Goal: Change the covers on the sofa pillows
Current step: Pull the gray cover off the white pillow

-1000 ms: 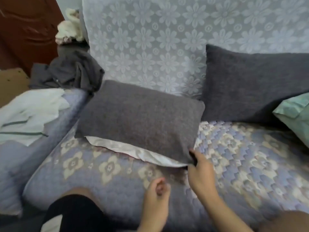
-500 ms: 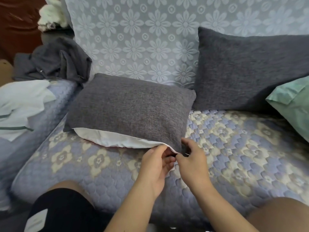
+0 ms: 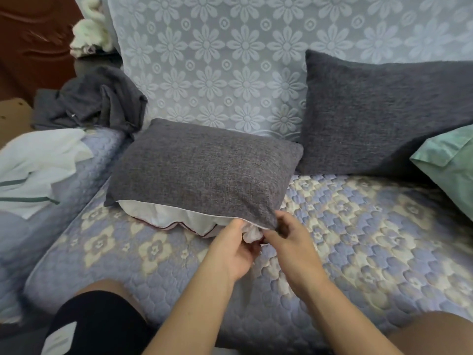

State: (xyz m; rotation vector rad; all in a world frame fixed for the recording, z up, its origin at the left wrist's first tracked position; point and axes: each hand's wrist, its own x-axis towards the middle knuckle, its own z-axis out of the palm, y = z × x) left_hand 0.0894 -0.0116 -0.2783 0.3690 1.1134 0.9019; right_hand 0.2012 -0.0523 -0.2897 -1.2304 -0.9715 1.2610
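Note:
A pillow in a dark grey cover (image 3: 204,170) lies flat on the sofa seat (image 3: 358,239), its open side facing me. The white inner pillow (image 3: 163,213) bulges out of that opening. At the near right corner my left hand (image 3: 233,249) grips a bunched bit of the white inner pillow. My right hand (image 3: 289,239) pinches the edge of the grey cover just above it. A second grey pillow (image 3: 384,116) leans upright against the backrest on the right.
A mint-green pillow (image 3: 450,165) sits at the far right edge. A crumpled grey cover (image 3: 94,103) and white cloth with green stripes (image 3: 35,165) lie on the left armrest. The flower-patterned backrest (image 3: 217,60) stands behind. My knee in black shorts (image 3: 97,324) is near the seat's front.
My left hand has risen from the seat to the pillow's near right corner and taken hold of the white inner pillow. The right hand has stayed on the cover's corner.

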